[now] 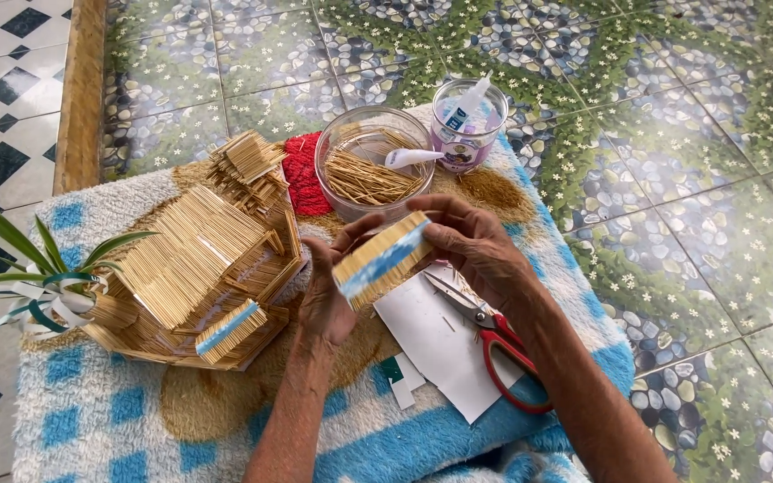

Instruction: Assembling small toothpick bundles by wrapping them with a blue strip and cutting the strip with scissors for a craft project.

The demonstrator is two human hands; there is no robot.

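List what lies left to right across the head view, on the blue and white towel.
Green plant → toothpick house → left hand → toothpick panel in both hands → right hand → red-handled scissors.

Small flat panel of toothpicks (380, 260), glued side by side into a rectangular slab, pale yellow with a blue band running along its length. It is raised above the mat and tilted, its upper right end higher. The left hand (331, 291) grips its lower end; the right hand (476, 246) pinches its upper end.
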